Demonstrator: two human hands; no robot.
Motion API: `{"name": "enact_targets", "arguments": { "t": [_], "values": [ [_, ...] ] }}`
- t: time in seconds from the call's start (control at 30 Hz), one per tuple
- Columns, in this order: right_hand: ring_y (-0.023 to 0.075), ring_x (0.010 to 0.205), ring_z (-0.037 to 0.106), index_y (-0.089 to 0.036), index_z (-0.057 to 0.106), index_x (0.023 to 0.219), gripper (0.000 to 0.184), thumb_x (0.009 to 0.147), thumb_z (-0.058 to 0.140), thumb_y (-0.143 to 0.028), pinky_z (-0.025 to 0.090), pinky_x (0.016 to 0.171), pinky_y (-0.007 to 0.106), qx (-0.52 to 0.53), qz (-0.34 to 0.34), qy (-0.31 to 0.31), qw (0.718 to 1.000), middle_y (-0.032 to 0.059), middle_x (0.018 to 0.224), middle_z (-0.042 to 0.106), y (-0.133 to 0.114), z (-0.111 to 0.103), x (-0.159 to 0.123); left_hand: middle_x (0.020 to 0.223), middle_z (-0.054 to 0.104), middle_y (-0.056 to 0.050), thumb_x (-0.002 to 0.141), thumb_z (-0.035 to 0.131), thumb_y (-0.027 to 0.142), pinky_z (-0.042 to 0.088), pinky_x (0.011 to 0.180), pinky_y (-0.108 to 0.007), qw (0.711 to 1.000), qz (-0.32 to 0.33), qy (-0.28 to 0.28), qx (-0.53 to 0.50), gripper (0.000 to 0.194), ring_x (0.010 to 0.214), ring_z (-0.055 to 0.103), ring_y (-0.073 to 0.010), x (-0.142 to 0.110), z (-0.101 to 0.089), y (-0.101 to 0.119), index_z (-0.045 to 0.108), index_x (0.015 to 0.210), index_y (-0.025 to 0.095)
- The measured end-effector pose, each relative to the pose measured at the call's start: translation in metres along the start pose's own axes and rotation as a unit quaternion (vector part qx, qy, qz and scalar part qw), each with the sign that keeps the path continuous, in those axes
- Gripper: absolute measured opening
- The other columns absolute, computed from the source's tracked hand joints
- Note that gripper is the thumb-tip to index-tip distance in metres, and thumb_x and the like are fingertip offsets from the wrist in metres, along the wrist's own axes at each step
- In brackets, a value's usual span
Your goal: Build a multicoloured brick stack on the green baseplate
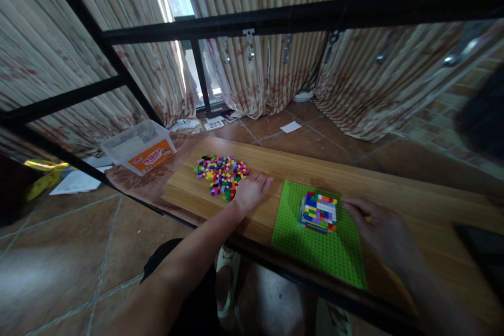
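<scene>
A block-shaped build of toy building bricks [319, 212] in many colours stands on a green baseplate [293, 236]. Just right of it is my right hand [380, 223], thumb and forefinger brought together by the build's edge. Whatever they may pinch is too small to make out. My left hand [252, 190] is low over the wooden board, between a heap of loose bricks [220, 173] and the baseplate. Its fingers are curled together, and their contents, if any, are hidden.
A clear plastic box [136, 144] with an orange label sits left of the wooden board [189, 184]. Black metal bars [252, 23] with hanging hooks run across the far side, before striped curtains [271, 73]. A dark flat object [480, 252] lies at the right.
</scene>
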State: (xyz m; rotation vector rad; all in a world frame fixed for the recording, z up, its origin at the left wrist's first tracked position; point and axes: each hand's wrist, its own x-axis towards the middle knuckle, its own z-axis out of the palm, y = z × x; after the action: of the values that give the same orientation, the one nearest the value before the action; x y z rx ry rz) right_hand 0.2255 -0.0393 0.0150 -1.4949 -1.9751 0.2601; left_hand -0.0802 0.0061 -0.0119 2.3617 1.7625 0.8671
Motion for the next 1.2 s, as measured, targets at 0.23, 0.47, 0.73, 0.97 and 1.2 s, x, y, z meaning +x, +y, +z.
{"name": "enact_targets", "arguments": {
  "t": [0.23,0.47,0.73,0.97,1.2],
  "values": [
    [0.0234,0.076,0.072,-0.024,0.073,0.091,0.027,0.089,0.051,-0.039,0.057,0.071,0.036,0.004,-0.007,0.007,1.0,0.0054,0.088,0.076,-0.003,0.002,0.002,0.051,0.041,0.003,0.092,0.051,0.039,0.03,0.048,-0.02,0.867,-0.269,0.122,-0.402,0.043,0.049,0.038,-0.008,0.031,-0.022,0.007,0.047,0.055,0.017],
    [0.0216,0.081,0.071,-0.023,0.073,0.092,0.025,0.091,0.052,-0.036,0.056,0.073,0.033,0.05,-0.001,0.031,0.998,0.0049,0.091,0.076,-0.021,0.001,0.005,0.054,0.039,0.004,0.097,0.043,0.029,0.026,0.036,-0.014,0.365,-0.407,-0.028,-0.837,0.034,0.042,0.039,-0.0055,0.033,-0.063,0.035,0.047,0.066,0.015],
    [0.0197,0.084,0.07,-0.023,0.073,0.094,0.02,0.091,0.056,-0.034,0.055,0.075,0.033,0.108,0.005,0.104,0.989,0.0037,0.091,0.075,-0.046,0.002,0.008,0.062,0.053,-0.003,0.092,0.04,0.015,0.045,0.047,-0.016,0.268,-0.405,0.023,-0.874,0.026,0.054,0.055,-0.0086,0.032,-0.059,0.07,0.054,0.07,0.012],
    [0.0169,0.08,0.068,-0.024,0.072,0.096,0.015,0.091,0.058,-0.025,0.055,0.072,0.031,0.136,-0.052,0.122,0.982,0.0028,0.089,0.073,-0.079,0.002,0.0,0.094,0.071,-0.014,0.089,0.042,0.019,0.057,0.082,-0.033,0.314,-0.382,-0.033,-0.869,0.026,0.09,0.07,-0.0206,0.029,-0.052,0.092,0.066,0.093,0.008],
    [0.0174,0.092,0.067,-0.025,0.069,0.105,0.017,0.089,0.063,-0.026,0.055,0.081,0.033,0.173,-0.09,0.075,0.978,0.0039,0.099,0.07,-0.108,-0.001,-0.011,0.108,0.072,-0.016,0.089,0.044,0.028,0.047,0.103,-0.035,0.365,-0.342,-0.116,-0.858,0.037,0.115,0.063,-0.0239,0.015,-0.047,0.125,0.068,0.108,0.007]
  ]
}}
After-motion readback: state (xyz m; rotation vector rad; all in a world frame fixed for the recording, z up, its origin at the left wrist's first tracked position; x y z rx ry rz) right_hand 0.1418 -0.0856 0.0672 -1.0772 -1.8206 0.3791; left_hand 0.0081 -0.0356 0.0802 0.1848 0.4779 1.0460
